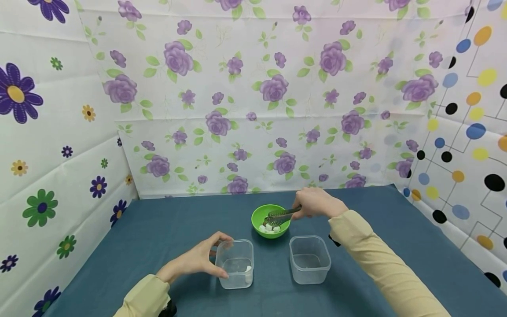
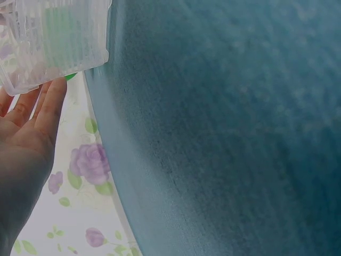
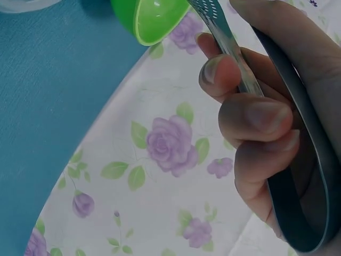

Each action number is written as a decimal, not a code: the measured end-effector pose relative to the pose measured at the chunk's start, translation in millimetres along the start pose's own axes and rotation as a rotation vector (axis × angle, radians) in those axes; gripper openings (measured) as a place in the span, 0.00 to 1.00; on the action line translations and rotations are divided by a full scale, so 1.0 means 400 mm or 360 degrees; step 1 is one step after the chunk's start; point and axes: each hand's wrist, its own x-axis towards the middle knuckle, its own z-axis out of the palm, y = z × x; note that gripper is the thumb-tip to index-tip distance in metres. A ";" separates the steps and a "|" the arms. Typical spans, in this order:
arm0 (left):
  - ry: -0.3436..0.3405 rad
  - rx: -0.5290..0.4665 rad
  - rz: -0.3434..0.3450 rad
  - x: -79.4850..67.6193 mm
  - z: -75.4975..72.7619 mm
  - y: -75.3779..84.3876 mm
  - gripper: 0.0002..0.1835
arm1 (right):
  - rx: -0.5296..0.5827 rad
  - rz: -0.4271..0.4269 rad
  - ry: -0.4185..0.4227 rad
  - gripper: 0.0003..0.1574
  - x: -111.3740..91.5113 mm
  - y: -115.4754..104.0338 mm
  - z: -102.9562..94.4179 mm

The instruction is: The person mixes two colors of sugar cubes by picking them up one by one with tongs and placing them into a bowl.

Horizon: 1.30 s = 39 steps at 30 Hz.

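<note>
My left hand [image 1: 200, 259] holds the left clear plastic container [image 1: 234, 281] from its left side, thumb along the front and fingers at the back. A white piece [image 1: 248, 269] shows inside that container near its right wall. In the left wrist view, the fingers [image 2: 52, 104] touch the ribbed-looking container wall. My right hand [image 1: 318, 203] grips metal tongs [image 3: 242, 64] with perforated heads, fingers curled round the two arms. The tong heads reach down into a green bowl [image 1: 259, 215] among several small white pieces [image 1: 270, 229]. What lies between the heads is hidden.
A second clear plastic container [image 1: 310, 276] stands to the right, in front of the bowl. All rest on a blue cloth-covered table [image 1: 178, 224]. Flowered sheets [image 1: 245, 88] hang behind and at the left, a dotted sheet [image 1: 467, 145] at the right.
</note>
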 end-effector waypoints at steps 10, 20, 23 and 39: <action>-0.0005 0.0001 0.0001 0.000 0.000 -0.004 0.35 | 0.0017 0.0003 -0.0003 0.16 -0.009 -0.012 -0.011; 0.0005 0.0013 -0.0007 0.000 0.001 0.000 0.36 | -0.0027 -0.0123 0.0054 0.19 -0.019 -0.055 -0.024; 0.0004 0.0015 -0.0005 0.001 -0.001 0.002 0.35 | -0.0044 -0.0239 0.0083 0.19 -0.022 -0.079 -0.034; 0.0005 0.0009 -0.0017 -0.002 -0.002 0.002 0.35 | -0.0148 -0.0528 -0.0061 0.30 0.023 -0.215 -0.030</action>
